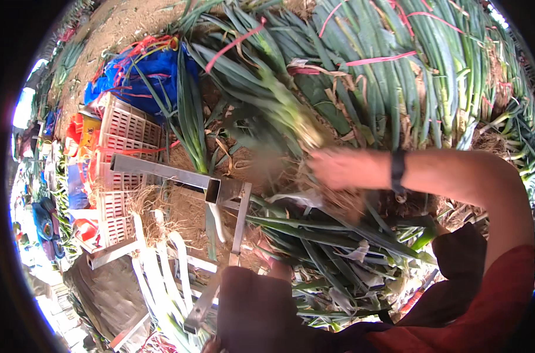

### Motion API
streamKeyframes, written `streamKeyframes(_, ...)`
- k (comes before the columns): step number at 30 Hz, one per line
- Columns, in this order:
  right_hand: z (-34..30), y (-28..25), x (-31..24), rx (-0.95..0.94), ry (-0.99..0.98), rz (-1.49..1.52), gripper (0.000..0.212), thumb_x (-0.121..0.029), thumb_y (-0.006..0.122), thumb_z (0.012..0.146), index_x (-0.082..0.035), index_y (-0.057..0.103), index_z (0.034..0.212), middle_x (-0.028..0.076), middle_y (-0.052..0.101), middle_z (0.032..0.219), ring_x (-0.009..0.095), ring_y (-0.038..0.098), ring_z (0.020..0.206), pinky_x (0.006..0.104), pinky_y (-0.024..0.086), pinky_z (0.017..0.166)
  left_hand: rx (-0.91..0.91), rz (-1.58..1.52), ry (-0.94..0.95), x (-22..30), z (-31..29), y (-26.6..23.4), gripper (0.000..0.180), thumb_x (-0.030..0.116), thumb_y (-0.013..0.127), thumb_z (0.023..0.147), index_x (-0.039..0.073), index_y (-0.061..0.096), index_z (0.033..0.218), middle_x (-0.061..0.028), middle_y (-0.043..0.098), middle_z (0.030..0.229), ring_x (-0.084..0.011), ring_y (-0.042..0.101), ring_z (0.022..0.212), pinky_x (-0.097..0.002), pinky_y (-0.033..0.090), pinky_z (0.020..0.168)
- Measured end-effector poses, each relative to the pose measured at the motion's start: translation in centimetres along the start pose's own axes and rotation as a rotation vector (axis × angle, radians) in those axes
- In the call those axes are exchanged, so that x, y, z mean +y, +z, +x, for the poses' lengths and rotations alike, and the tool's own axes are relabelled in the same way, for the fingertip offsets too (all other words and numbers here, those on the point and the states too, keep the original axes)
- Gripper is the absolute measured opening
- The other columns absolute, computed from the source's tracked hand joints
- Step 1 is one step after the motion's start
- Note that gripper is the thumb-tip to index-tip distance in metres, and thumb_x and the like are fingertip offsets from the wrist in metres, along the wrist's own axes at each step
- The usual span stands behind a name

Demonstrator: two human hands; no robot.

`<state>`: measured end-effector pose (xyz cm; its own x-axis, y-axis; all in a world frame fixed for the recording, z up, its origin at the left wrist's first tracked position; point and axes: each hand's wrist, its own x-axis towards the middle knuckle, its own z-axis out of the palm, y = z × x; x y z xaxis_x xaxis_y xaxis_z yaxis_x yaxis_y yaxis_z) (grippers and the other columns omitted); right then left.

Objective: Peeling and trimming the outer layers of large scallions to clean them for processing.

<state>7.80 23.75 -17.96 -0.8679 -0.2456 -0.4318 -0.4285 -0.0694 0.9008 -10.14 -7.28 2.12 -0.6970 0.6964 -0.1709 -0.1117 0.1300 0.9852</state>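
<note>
My right hand [344,169], a dark band on its wrist, is closed round the root end of a bundle of green onions [279,103]. The bundle is smeared by motion; its green leaves point up and left, toward a pink tie. Roots hang below the hand. Of my left hand [211,345] only a small part seems to show at the lower edge, beside the white stalks of other green onions [161,267]; its fingers cannot be made out. Those stalks lie against a metal frame [238,226], roots upward.
Rows of green onions tied with pink tape [391,88] fill the far right. Loose green leaves [332,253] lie before my knees. A white plastic crate [117,176] stands at the left, with blue netting [138,79] behind it. The metal frame's square tube ends jut out.
</note>
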Motion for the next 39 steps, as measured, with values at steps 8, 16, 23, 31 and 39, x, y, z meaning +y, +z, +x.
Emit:
streamKeyframes(8,-12.6,-15.6,-9.6,0.091,0.277,1.622,0.027,-0.019,0.04,0.093,-0.005,0.05,0.114,0.008,0.054,0.093,0.024,0.052,0.086,0.0342,0.043,0.081,-0.201,0.72,0.358,3.2,-6.4,-1.0,0.015,0.012,0.052,0.09,0.002,0.06,0.099,-0.0076,0.058,0.081,-0.0195,0.053,0.072,-0.0323,0.043,0.07)
streamKeyframes(16,-9.7,-21.4,-5.8,-0.053,1.224,1.772,0.043,-0.008,0.046,0.083,0.001,0.045,0.126,0.019,0.054,0.106,0.033,0.052,0.101,0.0425,0.041,0.085,-0.552,0.795,0.671,7.5,-9.5,3.9,0.011,0.007,0.059,0.084,0.002,0.062,0.094,-0.0091,0.062,0.085,-0.0236,0.059,0.079,-0.0354,0.048,0.076)
streamKeyframes(23,-8.5,-26.6,-8.4,-0.326,1.666,1.663,0.037,-0.008,0.049,0.082,0.001,0.05,0.118,0.023,0.051,0.119,0.035,0.046,0.115,0.0451,0.037,0.098,-0.9,0.342,0.699,2.8,-9.6,10.3,0.016,-0.001,0.057,0.085,-0.004,0.062,0.1,-0.0145,0.064,0.09,-0.0224,0.064,0.082,-0.0297,0.05,0.072)
streamKeyframes(31,-7.9,-24.1,-8.4,-0.56,1.41,1.417,0.033,-0.012,0.056,0.075,0.001,0.055,0.105,0.021,0.055,0.101,0.039,0.053,0.098,0.0489,0.041,0.085,-0.785,0.561,0.242,-8.8,-1.6,15.4,0.03,0.019,0.056,0.091,-0.006,0.059,0.107,-0.0098,0.065,0.093,-0.0159,0.063,0.082,-0.0272,0.052,0.075)
streamKeyframes(39,-10.8,-22.4,-3.0,-0.326,1.611,2.056,0.065,-0.023,0.075,0.065,0.0,0.047,0.119,0.023,0.057,0.108,0.039,0.055,0.102,0.0465,0.045,0.085,-0.917,0.273,-0.386,-11.5,-3.3,15.0,0.058,0.05,0.041,0.094,0.0,0.05,0.122,-0.0127,0.059,0.11,-0.0256,0.058,0.103,-0.0423,0.052,0.084)
